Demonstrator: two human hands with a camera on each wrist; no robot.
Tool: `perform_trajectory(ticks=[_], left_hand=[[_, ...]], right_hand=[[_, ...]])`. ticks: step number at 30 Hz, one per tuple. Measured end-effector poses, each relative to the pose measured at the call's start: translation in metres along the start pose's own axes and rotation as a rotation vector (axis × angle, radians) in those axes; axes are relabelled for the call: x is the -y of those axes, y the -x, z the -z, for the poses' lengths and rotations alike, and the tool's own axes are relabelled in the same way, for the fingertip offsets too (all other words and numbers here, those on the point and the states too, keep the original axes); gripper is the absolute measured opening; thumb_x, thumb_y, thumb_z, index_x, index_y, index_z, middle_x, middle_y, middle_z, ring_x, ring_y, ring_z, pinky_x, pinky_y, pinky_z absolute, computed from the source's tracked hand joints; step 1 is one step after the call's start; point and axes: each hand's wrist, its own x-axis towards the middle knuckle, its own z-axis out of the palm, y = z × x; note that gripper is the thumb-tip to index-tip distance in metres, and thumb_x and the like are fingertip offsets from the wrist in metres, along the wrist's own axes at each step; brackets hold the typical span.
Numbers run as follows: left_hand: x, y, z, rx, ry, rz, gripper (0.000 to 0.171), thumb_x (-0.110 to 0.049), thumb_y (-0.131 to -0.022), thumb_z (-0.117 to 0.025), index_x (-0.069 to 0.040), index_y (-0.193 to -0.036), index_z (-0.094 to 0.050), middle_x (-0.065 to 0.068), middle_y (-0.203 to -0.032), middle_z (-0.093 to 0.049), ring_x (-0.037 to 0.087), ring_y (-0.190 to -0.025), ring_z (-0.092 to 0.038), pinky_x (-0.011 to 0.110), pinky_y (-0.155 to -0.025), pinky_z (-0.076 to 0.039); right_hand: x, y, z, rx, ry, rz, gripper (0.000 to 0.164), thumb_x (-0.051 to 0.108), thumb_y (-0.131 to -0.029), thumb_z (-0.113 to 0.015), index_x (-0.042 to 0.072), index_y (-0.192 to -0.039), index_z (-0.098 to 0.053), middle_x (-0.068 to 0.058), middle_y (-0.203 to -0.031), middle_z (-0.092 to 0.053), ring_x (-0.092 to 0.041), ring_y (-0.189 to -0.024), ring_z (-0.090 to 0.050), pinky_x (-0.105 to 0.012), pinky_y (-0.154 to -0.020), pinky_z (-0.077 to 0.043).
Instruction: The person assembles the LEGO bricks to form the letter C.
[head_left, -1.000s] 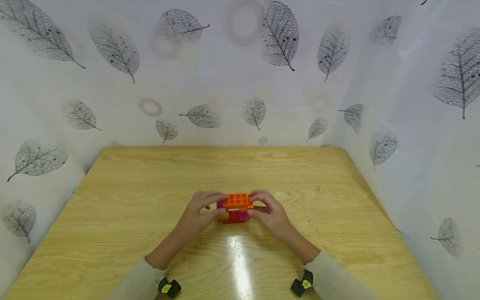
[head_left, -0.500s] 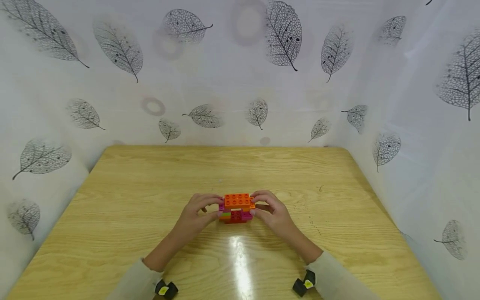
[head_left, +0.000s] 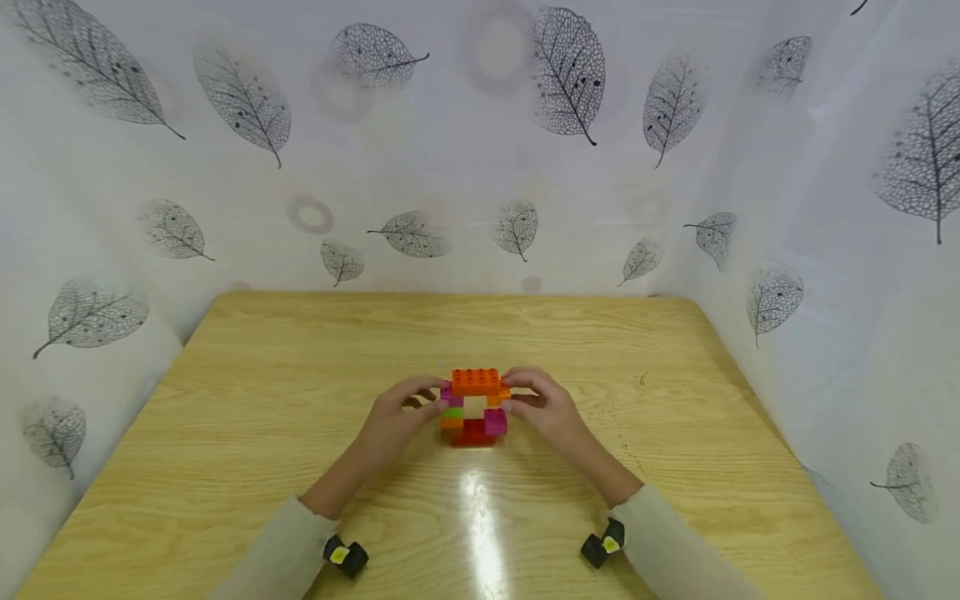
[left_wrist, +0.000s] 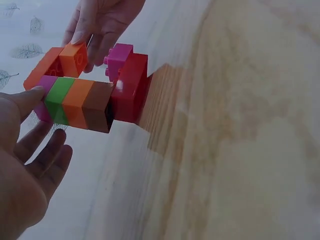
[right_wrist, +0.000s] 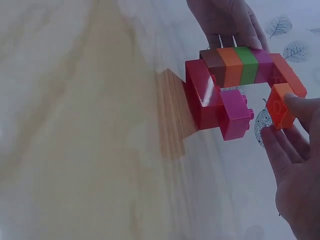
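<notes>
A ring-like build of toy building bricks stands between both hands, over its long red brick at the table. On its left rises a column with brown, orange, green and purple bricks. A long orange brick spans the top, with a small orange brick under its right end. A magenta brick sits on the red one's right end, apart from the small orange brick above. My left hand pinches the purple brick; my right hand pinches the small orange brick.
The wooden table has a bright light reflection in front of the bricks. A pale curtain with leaf prints encloses its back and sides. Black wrist cameras sit at both sleeves.
Both hands have moved up slightly with the top bricks, and the long orange brick sits higher in view. The opening through the middle of the build shows more, with the small orange brick above the magenta one.
</notes>
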Motion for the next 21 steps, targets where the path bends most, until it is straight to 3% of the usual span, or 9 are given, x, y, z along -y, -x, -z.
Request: perform_trajectory(ticks=[4, 8, 15, 21], left_hand=[[0.003, -0.013, 0.002, 0.004, 0.053, 0.070, 0.031, -0.036, -0.097, -0.067, -0.026, -0.127, -0.068, -0.004, -0.127, -0.066, 0.019, -0.108, -0.062, 0.031, -0.094, -0.053], [0.008, -0.025, 0.003, 0.002, 0.092, 0.098, 0.036, -0.037, -0.098, -0.067, -0.020, -0.129, -0.068, 0.001, -0.128, -0.067, 0.022, -0.110, -0.064, 0.033, -0.093, -0.054], [0.017, -0.040, 0.005, 0.010, 0.112, 0.161, 0.039, -0.036, -0.097, -0.068, -0.018, -0.132, -0.065, 0.003, -0.131, -0.065, 0.024, -0.113, -0.063, 0.038, -0.095, -0.055], [0.027, -0.049, 0.006, 0.032, 0.090, 0.226, 0.040, -0.037, -0.097, -0.069, -0.019, -0.132, -0.066, 0.004, -0.134, -0.063, 0.024, -0.112, -0.062, 0.039, -0.098, -0.053]], right_hand=[[-0.004, -0.016, 0.004, 0.004, 0.005, -0.062, 0.028, 0.009, -0.094, -0.071, 0.003, -0.121, -0.064, -0.016, -0.130, -0.059, -0.015, -0.114, -0.061, -0.029, -0.094, -0.055], [-0.007, -0.028, 0.008, 0.014, 0.022, -0.112, 0.030, 0.014, -0.095, -0.071, 0.005, -0.123, -0.065, -0.015, -0.129, -0.061, -0.023, -0.119, -0.060, -0.027, -0.095, -0.054], [-0.016, -0.041, 0.013, 0.036, 0.034, -0.196, 0.039, 0.018, -0.095, -0.072, 0.005, -0.130, -0.063, -0.015, -0.134, -0.061, -0.033, -0.125, -0.058, -0.030, -0.093, -0.055], [-0.026, -0.048, 0.012, 0.040, 0.054, -0.309, 0.038, 0.018, -0.096, -0.070, 0.009, -0.133, -0.063, -0.012, -0.134, -0.063, -0.028, -0.123, -0.060, -0.036, -0.099, -0.053]])
